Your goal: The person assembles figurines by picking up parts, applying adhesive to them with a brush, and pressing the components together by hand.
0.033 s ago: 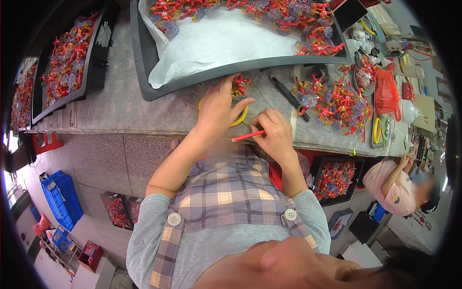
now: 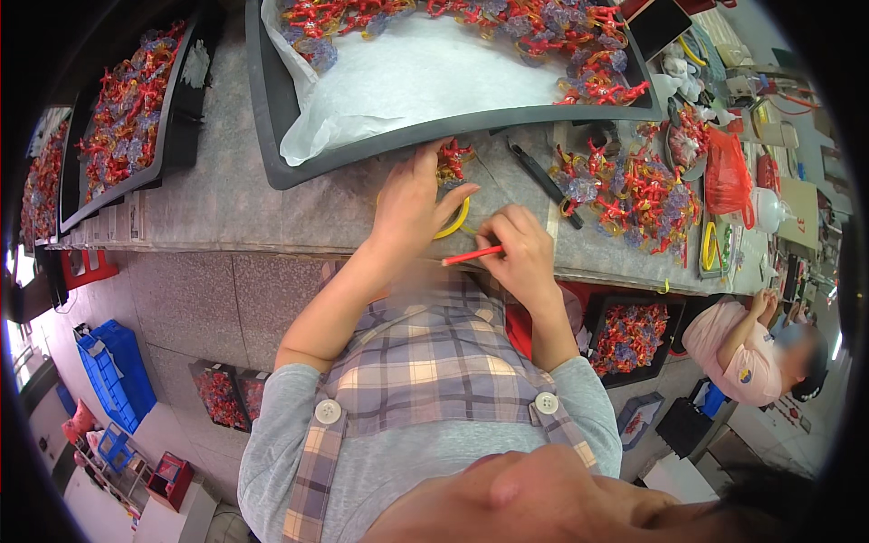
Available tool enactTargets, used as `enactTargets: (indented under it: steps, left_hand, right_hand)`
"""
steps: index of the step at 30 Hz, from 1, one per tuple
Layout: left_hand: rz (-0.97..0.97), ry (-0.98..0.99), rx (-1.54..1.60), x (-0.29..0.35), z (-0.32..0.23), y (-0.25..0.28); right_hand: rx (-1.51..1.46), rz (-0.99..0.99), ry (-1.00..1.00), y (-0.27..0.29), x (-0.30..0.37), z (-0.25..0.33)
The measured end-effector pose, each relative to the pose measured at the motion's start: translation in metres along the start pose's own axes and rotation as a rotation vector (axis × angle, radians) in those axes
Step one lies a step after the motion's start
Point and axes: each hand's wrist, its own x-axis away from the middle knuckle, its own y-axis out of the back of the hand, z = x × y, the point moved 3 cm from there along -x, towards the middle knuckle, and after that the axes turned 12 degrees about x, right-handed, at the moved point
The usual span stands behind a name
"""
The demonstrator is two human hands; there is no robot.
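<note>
A: How were the two hands placed?

B: Both forearms came up from the lower edge and met at the near edge of the grey surface. The left hand lay palm down, wrist bent slightly, fingers spread forward. Its fingertips touched a small red and clear plastic piece, and its thumb rested on a yellow ring.

A: Was its grip closed on anything?

B: No, that grip was open, the hand pressing flat rather than clasping.

A: And the right hand?

B: The right hand was curled just beside the left, knuckles up. Its grip was closed on a thin red stick, which pointed left toward the other wrist, roughly level, over the edge of the surface.

A: What lay around them?

B: A large dark tray lined with a white sheet stood just beyond the hands, red and clear pieces heaped along its far side. A black tool lay to the right, near a loose pile of the same pieces. Another person in a pink top sat well apart at the lower right.
</note>
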Motion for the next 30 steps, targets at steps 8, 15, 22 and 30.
enactTargets:
  steps: [8,15,22,30]
  left_hand:
    - [-0.01,0.008,0.008,-0.001,-0.005,-0.002]
    - [0.021,-0.021,0.001,-0.001,-0.005,-0.003]
    - [-0.015,0.004,0.015,0.0,-0.003,-0.004]
    - [-0.035,0.027,-0.003,0.002,-0.005,-0.005]
  right_hand:
    - [0.084,-0.057,-0.131,0.001,0.01,-0.008]
    - [-0.023,-0.119,-0.139,0.001,0.0,0.008]
    - [0.026,-0.114,-0.11,-0.007,-0.001,0.009]
    - [0.026,-0.125,-0.166,-0.009,0.01,0.01]
